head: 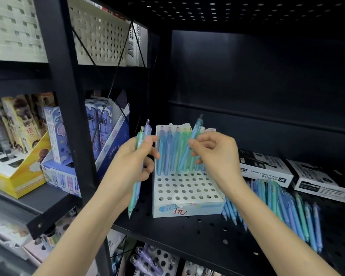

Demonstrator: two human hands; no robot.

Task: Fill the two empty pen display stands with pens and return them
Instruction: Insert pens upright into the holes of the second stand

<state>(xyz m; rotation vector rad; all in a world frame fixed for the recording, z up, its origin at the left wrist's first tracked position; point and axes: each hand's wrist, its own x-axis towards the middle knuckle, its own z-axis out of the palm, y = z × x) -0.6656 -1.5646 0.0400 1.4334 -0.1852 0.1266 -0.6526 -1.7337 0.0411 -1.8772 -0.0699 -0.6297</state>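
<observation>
A tilted blue pen (pixel 189 148) is pinched by the right hand (pixel 215 154) directly above the stand (pixel 187 198); spare pens (pixel 136 176) are gripped by the left hand (pixel 131 162)

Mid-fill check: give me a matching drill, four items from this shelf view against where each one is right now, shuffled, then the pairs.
Items
1. white perforated cardboard pen display stand
2. single translucent blue pen
3. small bunch of green and lilac pens
4. loose heap of blue and green pens

Places
A. lying on the black perforated shelf, right of the stand
B. pinched by the right hand, tilted over the stand
C. gripped in the left hand
D. standing on the shelf, only its rear holes filled

Pairs: 1-D, 2-B, 3-C, 4-A
</observation>
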